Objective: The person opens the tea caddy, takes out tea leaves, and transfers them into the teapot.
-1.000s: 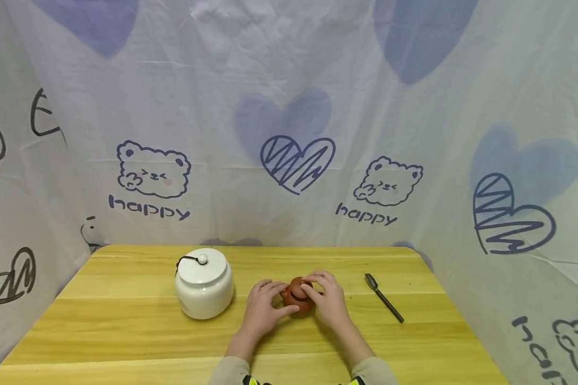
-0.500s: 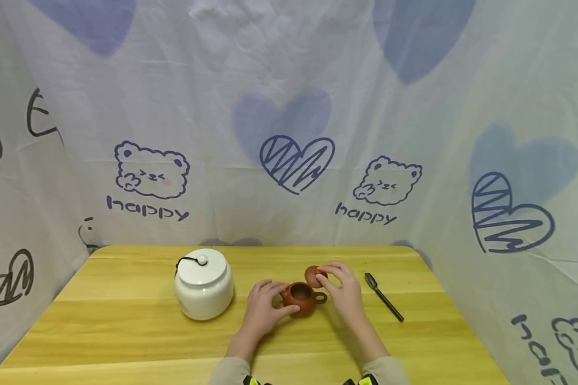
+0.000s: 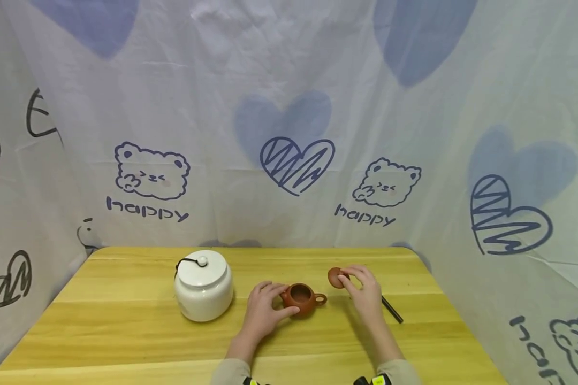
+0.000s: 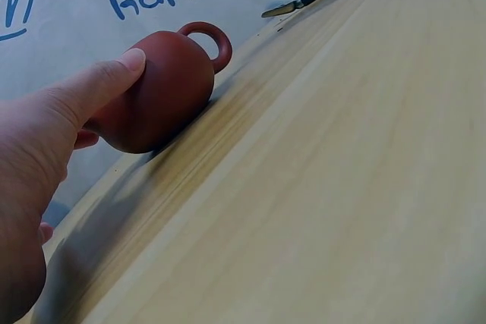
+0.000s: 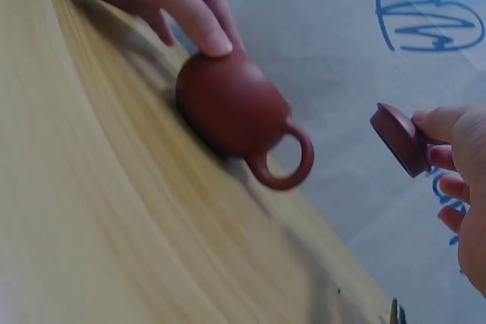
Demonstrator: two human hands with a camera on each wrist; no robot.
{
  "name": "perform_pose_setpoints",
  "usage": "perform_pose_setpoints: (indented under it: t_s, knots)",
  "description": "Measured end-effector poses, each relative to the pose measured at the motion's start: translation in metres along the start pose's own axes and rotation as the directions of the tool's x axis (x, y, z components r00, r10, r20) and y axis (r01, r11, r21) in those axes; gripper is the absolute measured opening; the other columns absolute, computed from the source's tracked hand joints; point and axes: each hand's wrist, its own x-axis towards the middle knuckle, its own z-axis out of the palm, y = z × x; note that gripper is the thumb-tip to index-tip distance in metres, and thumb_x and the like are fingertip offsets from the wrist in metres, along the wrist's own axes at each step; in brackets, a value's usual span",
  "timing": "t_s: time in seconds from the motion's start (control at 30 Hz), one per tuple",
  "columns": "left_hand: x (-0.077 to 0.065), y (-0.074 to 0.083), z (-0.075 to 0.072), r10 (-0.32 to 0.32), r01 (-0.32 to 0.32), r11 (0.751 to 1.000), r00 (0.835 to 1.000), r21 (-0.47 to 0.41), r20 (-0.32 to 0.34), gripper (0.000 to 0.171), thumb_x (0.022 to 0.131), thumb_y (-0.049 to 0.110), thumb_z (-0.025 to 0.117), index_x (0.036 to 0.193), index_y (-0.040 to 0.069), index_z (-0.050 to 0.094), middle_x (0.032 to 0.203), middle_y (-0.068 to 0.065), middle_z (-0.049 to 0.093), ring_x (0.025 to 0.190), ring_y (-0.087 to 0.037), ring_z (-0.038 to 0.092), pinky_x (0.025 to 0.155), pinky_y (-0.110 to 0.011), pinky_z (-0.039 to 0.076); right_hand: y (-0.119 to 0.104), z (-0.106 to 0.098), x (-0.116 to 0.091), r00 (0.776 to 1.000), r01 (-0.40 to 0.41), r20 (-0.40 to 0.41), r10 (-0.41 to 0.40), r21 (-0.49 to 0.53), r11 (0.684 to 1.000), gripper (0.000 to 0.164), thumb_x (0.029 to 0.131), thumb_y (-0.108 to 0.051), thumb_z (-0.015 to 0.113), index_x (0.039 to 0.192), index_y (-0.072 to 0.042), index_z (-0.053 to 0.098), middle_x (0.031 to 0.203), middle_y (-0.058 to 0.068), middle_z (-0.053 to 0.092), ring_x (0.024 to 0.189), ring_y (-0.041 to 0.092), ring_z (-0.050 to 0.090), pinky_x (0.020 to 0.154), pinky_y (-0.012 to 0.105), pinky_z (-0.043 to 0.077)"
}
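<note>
A small reddish-brown clay teapot (image 3: 304, 309) stands upright on the table, its round mouth uncovered and its handle (image 3: 320, 299) pointing right. My left hand (image 3: 262, 310) grips the teapot from the left, thumb on the near side of the body and fingers at the far side. To the right of it, my right hand (image 3: 366, 294) pinches the teapot lid (image 3: 335, 277) between thumb and fingers. In the right wrist view the lid (image 5: 400, 139) is held tilted in the air, apart from the teapot (image 5: 235, 108).
A white lidded jar (image 3: 204, 294) with a black cord round its knob stands left of the left hand. On the right a dark, slim scoop-like tool (image 3: 392, 309) lies on the wooden table (image 3: 125, 331), partly hidden behind the right hand. A printed cloth (image 3: 212, 107) hangs behind.
The right hand has lifted the lid off the teapot and carried it to the right, uncovering the mouth and handle. The left hand keeps its hold on the teapot.
</note>
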Motion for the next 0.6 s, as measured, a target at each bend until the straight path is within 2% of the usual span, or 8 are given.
perform_pose_setpoints:
  t_s: [0.13, 0.37, 0.6]
  knots:
    - [0.001, 0.001, 0.000, 0.005, -0.005, 1.000, 1.000, 0.005, 0.006, 0.064, 0.074, 0.056, 0.076, 0.124, 0.018, 0.067, 0.129, -0.004, 0.065, 0.131, -0.034, 0.046, 0.113, -0.059, 0.030, 0.013, -0.002, 0.001, 0.999, -0.040, 0.006, 0.040, -0.032, 0.999, 0.022, 0.084, -0.015, 0.076, 0.102, -0.003, 0.075, 0.114, 0.017, 0.066, 0.113, 0.037, 0.059, 0.099, 0.056, 0.048]
    - [0.001, 0.003, -0.003, 0.005, -0.005, 1.000, 1.000, 0.002, 0.001, 0.062, 0.072, 0.055, 0.078, 0.122, 0.018, 0.069, 0.128, -0.003, 0.066, 0.130, -0.033, 0.047, 0.112, -0.059, 0.032, 0.032, 0.003, -0.002, 0.999, -0.034, 0.013, 0.035, -0.064, 0.997, 0.021, 0.081, -0.017, 0.078, 0.097, -0.004, 0.076, 0.106, 0.015, 0.069, 0.104, 0.035, 0.063, 0.093, 0.053, 0.051]
    - [0.000, 0.002, -0.003, -0.005, 0.005, 1.000, 1.000, 0.002, 0.012, 0.063, 0.073, 0.056, 0.077, 0.123, 0.019, 0.068, 0.129, -0.003, 0.065, 0.131, -0.033, 0.046, 0.113, -0.059, 0.031, 0.047, 0.007, -0.006, 0.995, -0.063, 0.066, 0.072, -0.124, 0.990, 0.020, 0.083, -0.021, 0.077, 0.097, -0.007, 0.076, 0.105, 0.012, 0.071, 0.104, 0.033, 0.064, 0.095, 0.053, 0.050]
